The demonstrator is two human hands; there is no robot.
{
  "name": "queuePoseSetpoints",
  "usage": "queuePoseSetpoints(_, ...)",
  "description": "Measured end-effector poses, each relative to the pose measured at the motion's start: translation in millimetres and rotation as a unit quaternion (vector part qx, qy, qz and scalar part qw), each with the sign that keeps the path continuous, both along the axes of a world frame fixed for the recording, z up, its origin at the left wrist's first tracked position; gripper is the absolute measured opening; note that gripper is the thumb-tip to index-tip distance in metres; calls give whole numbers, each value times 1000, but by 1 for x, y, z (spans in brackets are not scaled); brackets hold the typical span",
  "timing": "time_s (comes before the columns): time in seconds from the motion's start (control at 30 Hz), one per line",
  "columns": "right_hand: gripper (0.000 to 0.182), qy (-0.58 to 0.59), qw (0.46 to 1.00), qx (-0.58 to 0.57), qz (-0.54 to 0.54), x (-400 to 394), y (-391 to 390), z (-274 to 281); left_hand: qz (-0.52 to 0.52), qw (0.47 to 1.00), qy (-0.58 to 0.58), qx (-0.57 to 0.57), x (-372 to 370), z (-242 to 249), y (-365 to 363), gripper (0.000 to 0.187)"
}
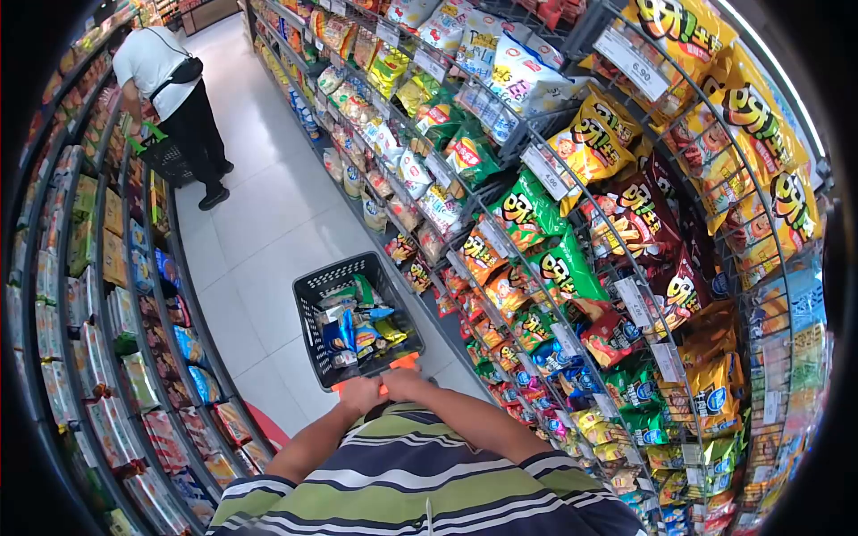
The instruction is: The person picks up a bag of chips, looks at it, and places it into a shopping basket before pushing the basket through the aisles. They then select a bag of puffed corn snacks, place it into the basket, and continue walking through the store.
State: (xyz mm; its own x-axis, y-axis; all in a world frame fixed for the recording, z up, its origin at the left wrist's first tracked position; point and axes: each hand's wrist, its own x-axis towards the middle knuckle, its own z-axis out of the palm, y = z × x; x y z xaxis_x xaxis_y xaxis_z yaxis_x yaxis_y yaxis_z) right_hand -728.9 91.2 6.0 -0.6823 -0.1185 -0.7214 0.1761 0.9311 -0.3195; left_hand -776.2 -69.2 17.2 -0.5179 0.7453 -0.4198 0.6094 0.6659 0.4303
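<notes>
A black shopping basket [306,308] is in front of my body, with several snack packets [357,326] inside, among them blue, yellow and green ones. Its orange handle [405,361] lies at the edge nearest me. My left hand [362,394] is closed round the left part of this handle. Right beside it, my right hand [405,384] grips the handle too. The fingertips of both hands are partly hidden.
Wire shelves [572,192] of bagged snacks rise close on the right. Shelves of packaged goods [116,357] line the left. Ahead on the tiled floor [259,219], a person [170,80] stands by the left shelves with a dark basket [170,159].
</notes>
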Motion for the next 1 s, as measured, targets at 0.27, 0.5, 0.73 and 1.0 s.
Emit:
queuePoseSetpoints(0.27, 29, 50, 997, 37, -52, 5, -9, 36, 2, 995, -99, -23, -8, -2, 7, 51)
queuePoseSetpoints(0.5, 22, 90, 992, 43, -72, 11, -16, 34, -8, 993, -113, -34, -10, 12, 8, 58)
queuePoseSetpoints(0.73, 22, 83, 994, 34, -56, 9, -8, 27, 21, 996, -65, -60, -6, -8, 15, 47)
queuePoseSetpoints(1.0, 24, 106, 991, -39, -74, 3, 22, 13, 47, 995, -77, -43, -11, -13, 20, 45)
